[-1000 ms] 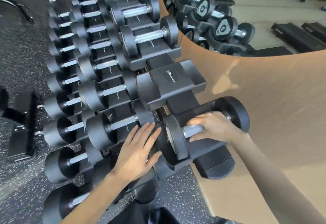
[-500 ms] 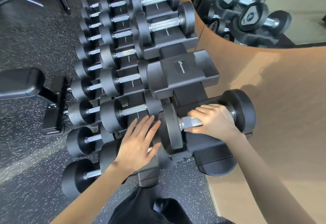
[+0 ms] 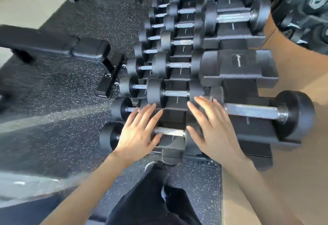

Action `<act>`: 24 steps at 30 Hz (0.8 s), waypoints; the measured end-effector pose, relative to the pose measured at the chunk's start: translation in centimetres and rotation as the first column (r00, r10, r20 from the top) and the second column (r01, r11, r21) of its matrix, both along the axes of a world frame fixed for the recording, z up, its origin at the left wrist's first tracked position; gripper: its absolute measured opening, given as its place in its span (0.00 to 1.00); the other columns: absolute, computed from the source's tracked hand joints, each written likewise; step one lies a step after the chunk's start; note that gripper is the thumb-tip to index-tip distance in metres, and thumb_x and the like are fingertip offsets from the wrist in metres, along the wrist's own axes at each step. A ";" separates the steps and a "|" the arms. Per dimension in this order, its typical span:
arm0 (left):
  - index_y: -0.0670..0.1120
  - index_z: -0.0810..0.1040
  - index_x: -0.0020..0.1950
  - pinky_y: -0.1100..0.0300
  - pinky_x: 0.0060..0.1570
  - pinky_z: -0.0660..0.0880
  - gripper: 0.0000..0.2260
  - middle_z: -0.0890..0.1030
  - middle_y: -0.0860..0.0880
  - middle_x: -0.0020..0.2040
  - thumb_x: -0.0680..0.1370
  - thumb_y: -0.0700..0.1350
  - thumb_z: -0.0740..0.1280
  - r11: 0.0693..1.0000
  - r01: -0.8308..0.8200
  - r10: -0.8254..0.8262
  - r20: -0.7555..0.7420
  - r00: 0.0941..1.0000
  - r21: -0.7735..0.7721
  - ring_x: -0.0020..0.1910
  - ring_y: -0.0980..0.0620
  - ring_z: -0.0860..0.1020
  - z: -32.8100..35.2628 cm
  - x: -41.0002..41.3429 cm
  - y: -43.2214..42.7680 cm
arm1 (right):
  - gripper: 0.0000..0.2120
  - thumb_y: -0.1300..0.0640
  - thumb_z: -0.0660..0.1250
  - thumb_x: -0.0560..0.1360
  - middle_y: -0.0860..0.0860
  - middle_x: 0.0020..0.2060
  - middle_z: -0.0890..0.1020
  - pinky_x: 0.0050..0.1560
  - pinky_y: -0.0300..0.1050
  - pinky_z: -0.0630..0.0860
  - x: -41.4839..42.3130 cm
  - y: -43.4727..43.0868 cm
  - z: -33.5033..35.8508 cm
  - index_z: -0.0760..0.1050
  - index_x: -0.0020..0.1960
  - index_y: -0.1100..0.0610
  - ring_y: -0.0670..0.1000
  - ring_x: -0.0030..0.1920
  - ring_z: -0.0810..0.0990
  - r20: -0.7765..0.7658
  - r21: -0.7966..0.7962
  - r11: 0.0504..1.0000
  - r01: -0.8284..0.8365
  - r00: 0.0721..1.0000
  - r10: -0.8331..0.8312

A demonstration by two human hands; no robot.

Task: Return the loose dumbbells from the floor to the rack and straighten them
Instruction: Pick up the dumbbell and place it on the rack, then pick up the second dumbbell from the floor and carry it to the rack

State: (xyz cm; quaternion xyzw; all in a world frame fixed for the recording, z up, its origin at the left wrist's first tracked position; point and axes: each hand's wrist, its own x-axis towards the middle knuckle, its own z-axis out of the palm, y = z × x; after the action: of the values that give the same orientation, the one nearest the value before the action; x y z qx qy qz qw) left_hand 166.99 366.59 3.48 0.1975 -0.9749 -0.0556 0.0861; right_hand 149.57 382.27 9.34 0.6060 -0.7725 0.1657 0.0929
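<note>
Large dumbbell [image 3: 255, 112] seated on rack [image 3: 237, 68], lower right of frame. Left hand [image 3: 137, 132] and right hand [image 3: 213, 129] open, fingers spread, flat over lower-centre dumbbell [image 3: 168, 132]; gripping nothing. Straightening apparently ongoing. No loose dumbbells visible on floor [image 3: 53, 100].

We count two bare hands, the left hand [image 3: 137, 133] at about 7 o'clock and the right hand [image 3: 213, 127] at about 5 o'clock, both spread flat with fingers apart. On the black three-tier rack [image 3: 237, 67] the top row holds three round black rubber-headed dumbbells with steel handles [image 3: 252, 112], with one empty cradle between them at 3 o'clock. The middle and lowest rows run toward 12 o'clock, blurring beyond a sure count, and one black padded bench [image 3: 53, 44] stands at 9 o'clock.
</note>
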 end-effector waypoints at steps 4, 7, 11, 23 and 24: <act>0.45 0.66 0.73 0.47 0.72 0.56 0.26 0.66 0.43 0.73 0.77 0.56 0.59 0.991 -0.131 0.131 0.010 0.991 0.014 0.72 0.45 0.64 -0.9 5.0 0.1 | 0.28 0.49 0.60 0.74 0.56 0.70 0.67 0.71 0.58 0.56 4.1 -3.0 -2.8 0.63 0.71 0.57 0.54 0.72 0.61 -0.014 0.167 0.978 -0.121 0.992 0.125; 0.45 0.66 0.73 0.47 0.72 0.56 0.27 0.67 0.43 0.72 0.77 0.56 0.58 0.976 -0.216 0.215 0.033 0.976 0.023 0.72 0.45 0.65 -1.4 8.3 -0.2 | 0.30 0.49 0.61 0.74 0.57 0.72 0.64 0.71 0.58 0.56 6.6 -4.9 -5.5 0.61 0.73 0.56 0.54 0.73 0.61 -0.020 0.316 0.936 -0.153 0.986 0.168; 0.45 0.66 0.73 0.46 0.71 0.55 0.27 0.66 0.44 0.73 0.77 0.57 0.57 0.953 -0.298 0.294 0.063 0.954 0.052 0.73 0.46 0.64 -2.1 12.4 -1.5 | 0.29 0.47 0.55 0.74 0.58 0.72 0.65 0.69 0.59 0.58 9.4 -8.3 -7.7 0.61 0.73 0.57 0.55 0.72 0.63 0.017 0.416 0.884 -0.214 0.973 0.228; 0.46 0.65 0.73 0.46 0.70 0.56 0.27 0.66 0.44 0.73 0.77 0.57 0.56 0.891 -0.453 0.447 0.116 0.887 0.031 0.72 0.45 0.65 -2.3 25.9 -13.2 | 0.30 0.45 0.63 0.73 0.55 0.71 0.67 0.70 0.58 0.52 20.7 -24.3 -7.5 0.64 0.71 0.56 0.54 0.71 0.65 -0.015 0.398 0.847 -0.352 0.921 0.390; 0.46 0.65 0.73 0.46 0.70 0.56 0.27 0.66 0.44 0.73 0.77 0.57 0.57 0.885 -0.465 0.460 0.104 0.882 0.033 0.72 0.45 0.65 -2.2 27.1 -14.2 | 0.30 0.45 0.61 0.74 0.55 0.71 0.67 0.69 0.58 0.52 21.8 -25.7 -7.4 0.63 0.71 0.56 0.54 0.72 0.64 -0.023 0.392 0.845 -0.362 0.915 0.403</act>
State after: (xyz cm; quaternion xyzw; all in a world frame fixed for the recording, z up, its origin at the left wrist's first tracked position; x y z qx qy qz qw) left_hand 194.07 352.38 1.30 0.4290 -0.9006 -0.0521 0.0458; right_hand 171.38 356.56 1.99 0.7619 -0.6474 -0.0038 -0.0210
